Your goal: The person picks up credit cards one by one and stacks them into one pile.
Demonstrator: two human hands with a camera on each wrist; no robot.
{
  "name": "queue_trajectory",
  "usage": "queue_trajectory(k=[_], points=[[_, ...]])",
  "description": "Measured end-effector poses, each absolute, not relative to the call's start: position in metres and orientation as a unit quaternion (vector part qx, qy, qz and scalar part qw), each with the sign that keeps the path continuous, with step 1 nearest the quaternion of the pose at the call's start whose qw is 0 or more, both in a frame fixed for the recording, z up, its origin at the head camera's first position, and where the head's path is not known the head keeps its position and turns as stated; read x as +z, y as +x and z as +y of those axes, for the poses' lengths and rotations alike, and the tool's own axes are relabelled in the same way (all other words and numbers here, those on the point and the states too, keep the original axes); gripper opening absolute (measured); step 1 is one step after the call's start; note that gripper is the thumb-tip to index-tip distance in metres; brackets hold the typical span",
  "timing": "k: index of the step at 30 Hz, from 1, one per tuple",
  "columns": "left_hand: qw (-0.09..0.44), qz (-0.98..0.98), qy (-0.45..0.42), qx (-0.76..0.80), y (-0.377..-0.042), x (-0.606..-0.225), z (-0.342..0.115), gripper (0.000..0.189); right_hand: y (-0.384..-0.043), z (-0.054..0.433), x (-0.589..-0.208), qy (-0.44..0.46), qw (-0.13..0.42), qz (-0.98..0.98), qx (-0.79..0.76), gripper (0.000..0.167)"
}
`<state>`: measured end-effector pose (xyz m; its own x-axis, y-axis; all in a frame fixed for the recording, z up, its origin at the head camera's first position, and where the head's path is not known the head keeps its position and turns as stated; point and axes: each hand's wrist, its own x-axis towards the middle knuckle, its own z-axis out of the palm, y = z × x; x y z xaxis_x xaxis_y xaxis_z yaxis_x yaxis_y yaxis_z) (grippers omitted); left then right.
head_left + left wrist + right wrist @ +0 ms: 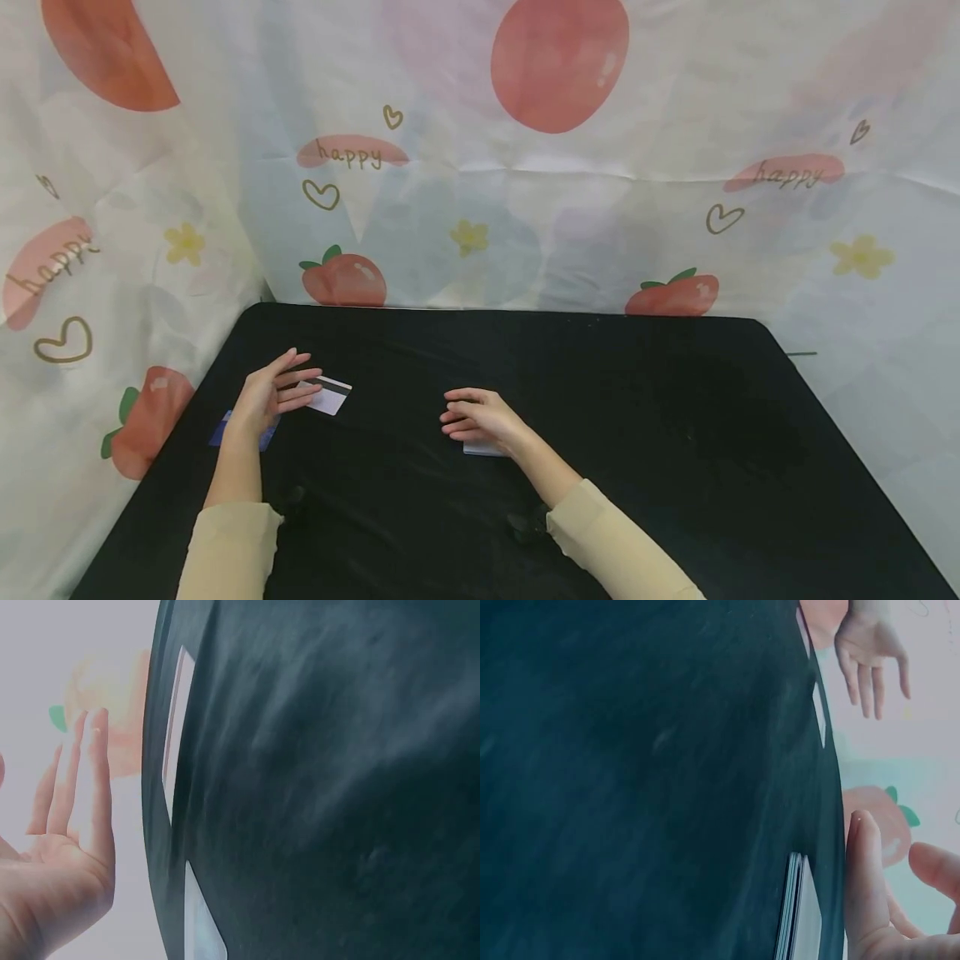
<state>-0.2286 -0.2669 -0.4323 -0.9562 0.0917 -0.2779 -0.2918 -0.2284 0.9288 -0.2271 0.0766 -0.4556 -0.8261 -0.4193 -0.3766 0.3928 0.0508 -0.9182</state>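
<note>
My left hand hovers above the table's left side with its fingers extended and nothing in them. Partly behind its fingertips lies a white card with a dark stripe. A blue card lies under the left wrist, partly covered by it. Near the middle, my right hand is held over a small stack of cards, most of which it hides in the head view. The right wrist view shows the stack's layered edges beside the hand, apart from its loosely bent fingers.
A black-covered table spreads under both hands, with its far edge against a printed fabric backdrop. The same fabric hangs along the left side. A thin dark stick-like thing pokes out past the right edge.
</note>
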Motion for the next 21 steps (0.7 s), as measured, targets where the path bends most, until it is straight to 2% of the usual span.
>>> queue_trajectory(k=[2, 6, 9, 17, 21], points=[[0.124, 0.6, -0.086, 0.785, -0.229, -0.432, -0.273, 0.031, -0.228, 0.069, -0.456, -0.009, 0.295, 0.658, -0.693, 0.04], [0.128, 0.6, -0.1, 0.784, -0.229, -0.432, -0.282, 0.046, -0.231, 0.054, -0.458, -0.007, 0.295, 0.651, -0.699, 0.039], [0.131, 0.6, -0.111, 0.781, -0.227, -0.431, -0.288, 0.05, -0.232, 0.043, -0.46, -0.008, 0.297, 0.65, -0.7, 0.038], [0.131, 0.576, -0.136, 0.795, -0.222, -0.425, -0.297, 0.043, -0.235, 0.012, -0.464, 0.01, 0.304, 0.63, -0.714, 0.036], [0.13, 0.567, -0.153, 0.799, -0.22, -0.426, -0.302, 0.047, -0.234, -0.003, -0.465, 0.018, 0.307, 0.616, -0.726, 0.037]])
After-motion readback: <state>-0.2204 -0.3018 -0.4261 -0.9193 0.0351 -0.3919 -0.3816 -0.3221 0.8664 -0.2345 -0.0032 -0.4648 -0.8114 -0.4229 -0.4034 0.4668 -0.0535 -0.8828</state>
